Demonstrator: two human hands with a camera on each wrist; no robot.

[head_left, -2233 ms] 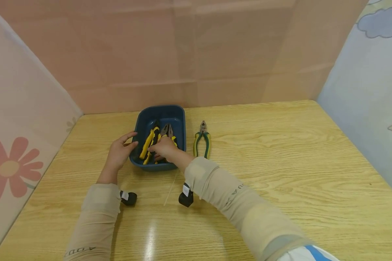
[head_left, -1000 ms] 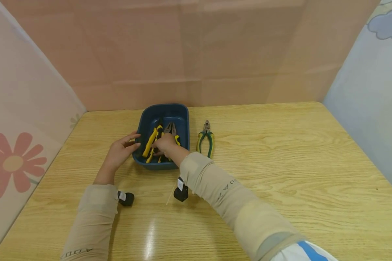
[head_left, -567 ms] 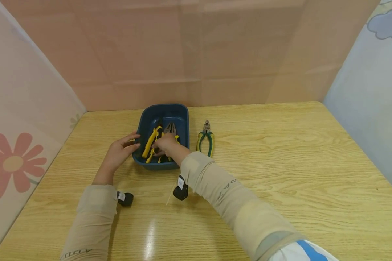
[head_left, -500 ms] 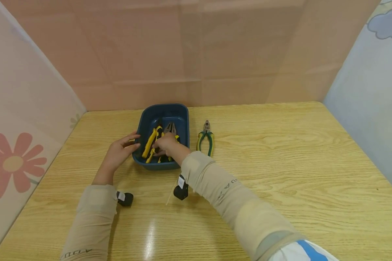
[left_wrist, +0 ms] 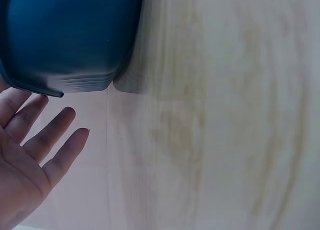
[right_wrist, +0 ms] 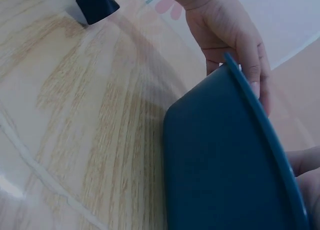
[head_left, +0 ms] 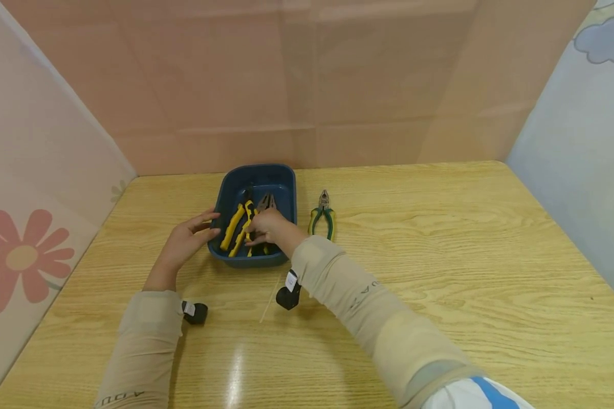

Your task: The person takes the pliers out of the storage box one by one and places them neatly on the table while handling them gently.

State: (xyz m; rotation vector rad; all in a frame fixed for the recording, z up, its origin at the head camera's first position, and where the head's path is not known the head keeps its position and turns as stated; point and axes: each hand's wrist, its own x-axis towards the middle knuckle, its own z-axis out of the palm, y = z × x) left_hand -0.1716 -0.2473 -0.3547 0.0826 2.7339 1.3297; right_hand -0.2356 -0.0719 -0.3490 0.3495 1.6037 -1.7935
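Since the earlier frame, the right hand (head_left: 269, 222) has been shifted slightly rightward inside the dark blue box (head_left: 258, 262), left of centre in the frame, and the yellow-handled tools (head_left: 232, 227) beside it have been left more exposed. Its fingertips are partly hidden, so whether anything is gripped cannot be told. The left hand (head_left: 181, 241) is held with fingers extended and spread at the box's left rim. Handling is judged to be only partway: several tools, including grey-nosed pliers (head_left: 267, 200), are contained in the box, while green-handled pliers (head_left: 324, 200) are left outside on the bench (head_left: 440, 255), right of it.
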